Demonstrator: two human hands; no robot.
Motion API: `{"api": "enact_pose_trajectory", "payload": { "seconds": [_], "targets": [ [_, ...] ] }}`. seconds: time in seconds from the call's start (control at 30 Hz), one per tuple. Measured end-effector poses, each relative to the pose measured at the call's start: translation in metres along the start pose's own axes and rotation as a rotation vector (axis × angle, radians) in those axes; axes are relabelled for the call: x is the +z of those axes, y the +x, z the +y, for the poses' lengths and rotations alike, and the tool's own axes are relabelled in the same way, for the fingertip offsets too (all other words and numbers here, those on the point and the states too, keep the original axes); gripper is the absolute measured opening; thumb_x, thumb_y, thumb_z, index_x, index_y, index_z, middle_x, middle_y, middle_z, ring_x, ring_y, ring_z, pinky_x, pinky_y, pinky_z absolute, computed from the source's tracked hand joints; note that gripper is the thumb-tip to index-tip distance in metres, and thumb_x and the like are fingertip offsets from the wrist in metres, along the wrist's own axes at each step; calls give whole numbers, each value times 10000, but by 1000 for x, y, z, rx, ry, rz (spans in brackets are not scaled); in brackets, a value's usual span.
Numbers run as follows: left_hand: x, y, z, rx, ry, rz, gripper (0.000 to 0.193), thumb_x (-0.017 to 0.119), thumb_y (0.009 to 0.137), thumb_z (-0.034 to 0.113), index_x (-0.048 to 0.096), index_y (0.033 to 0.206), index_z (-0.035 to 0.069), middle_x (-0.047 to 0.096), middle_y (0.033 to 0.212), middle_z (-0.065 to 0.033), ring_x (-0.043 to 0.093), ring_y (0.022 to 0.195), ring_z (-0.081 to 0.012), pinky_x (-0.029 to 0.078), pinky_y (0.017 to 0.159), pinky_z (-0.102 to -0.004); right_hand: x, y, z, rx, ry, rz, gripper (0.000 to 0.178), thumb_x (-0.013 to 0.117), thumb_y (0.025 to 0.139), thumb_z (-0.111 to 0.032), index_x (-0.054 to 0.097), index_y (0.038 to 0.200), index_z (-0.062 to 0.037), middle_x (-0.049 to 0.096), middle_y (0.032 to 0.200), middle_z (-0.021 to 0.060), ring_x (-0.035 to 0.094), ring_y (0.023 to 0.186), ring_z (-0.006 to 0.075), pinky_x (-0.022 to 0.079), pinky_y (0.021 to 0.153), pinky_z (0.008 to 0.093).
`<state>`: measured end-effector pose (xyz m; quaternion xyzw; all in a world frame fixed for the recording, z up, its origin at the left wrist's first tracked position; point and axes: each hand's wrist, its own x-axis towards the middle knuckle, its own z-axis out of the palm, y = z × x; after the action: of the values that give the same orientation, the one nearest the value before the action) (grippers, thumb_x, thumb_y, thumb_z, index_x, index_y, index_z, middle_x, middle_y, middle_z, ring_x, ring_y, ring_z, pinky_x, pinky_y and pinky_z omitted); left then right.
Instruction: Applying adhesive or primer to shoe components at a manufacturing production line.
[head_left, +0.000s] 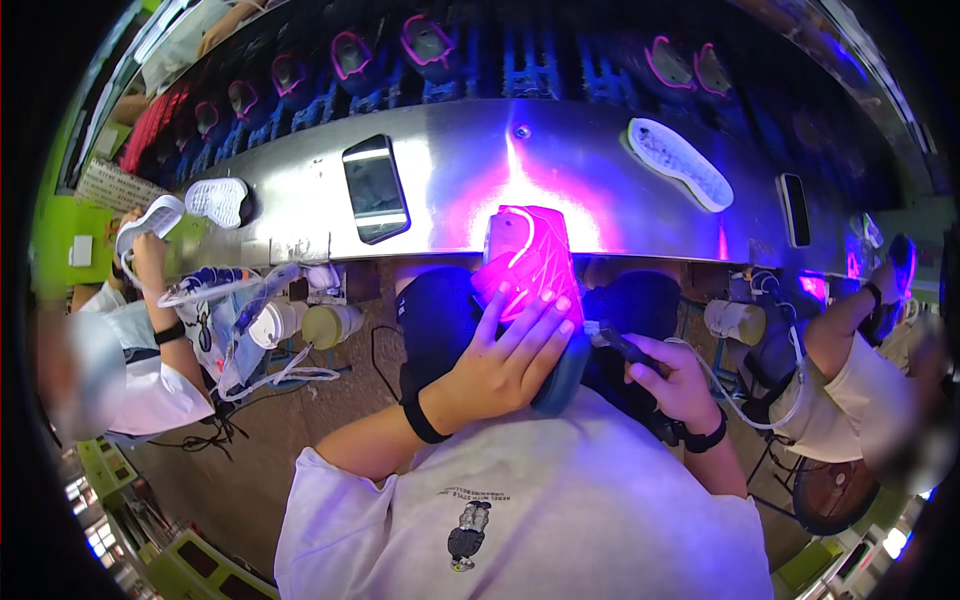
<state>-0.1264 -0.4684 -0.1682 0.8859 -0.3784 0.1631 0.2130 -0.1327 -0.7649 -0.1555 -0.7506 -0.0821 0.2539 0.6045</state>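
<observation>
Under a bright violet-pink glow, a shoe upper [548, 235] stands against the front edge of the metal bench, its toe up and its lower end toward my lap. Glowing pale lines run along its surface. My left hand [500, 370] lies across its side, fingers extended and pressed on it, steadying it. My right hand [682, 382] is closed around the dark handle of a small brush [622, 347]. The bristles point left, close to the shoe; whether they touch it I cannot tell.
On the metal bench [450, 220] lie a smartphone [376, 190], a white shoe sole [682, 165] and another phone [795, 210]. Beyond runs a rack line with several shoes [350, 55]. Co-workers sit on both sides; the left one holds a white sole [150, 222]. Pots [332, 326] hang below the bench.
</observation>
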Motion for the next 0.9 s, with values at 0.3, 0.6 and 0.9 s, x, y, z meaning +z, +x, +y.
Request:
{"api": "enact_pose_trajectory", "payload": {
  "seconds": [0.3, 0.6, 0.9],
  "targets": [
    [0, 37, 24, -105, 19, -9, 556, 620, 841, 183, 547, 1329, -72, 548, 1404, -270, 538, 1331, -381, 283, 1141, -672, -9, -17, -12, 30, 42, 113, 416, 636, 966, -92, 597, 1366, 15, 647, 891, 22, 616, 800, 111, 505, 758, 269],
    [-1, 86, 39, -232, 69, -12, 661, 743, 752, 195, 547, 1317, -86, 569, 1371, -250, 561, 1291, -366, 252, 1160, -627, -22, -32, 0, -29, 207, 139, 490, 661, 972, -196, 566, 1394, 34, 650, 848, 35, 549, 717, 80, 438, 660, 234],
    [17, 127, 36, -240, 106, 70, 763, 780, 761, 357, 533, 1317, -102, 650, 1223, -230, 628, 1182, -355, 279, 1143, -604, -28, -52, -11, 6, 277, 274, 419, 641, 956, -49, 592, 1365, 29, 636, 851, 21, 613, 781, 107, 505, 736, 265]
  ]
}}
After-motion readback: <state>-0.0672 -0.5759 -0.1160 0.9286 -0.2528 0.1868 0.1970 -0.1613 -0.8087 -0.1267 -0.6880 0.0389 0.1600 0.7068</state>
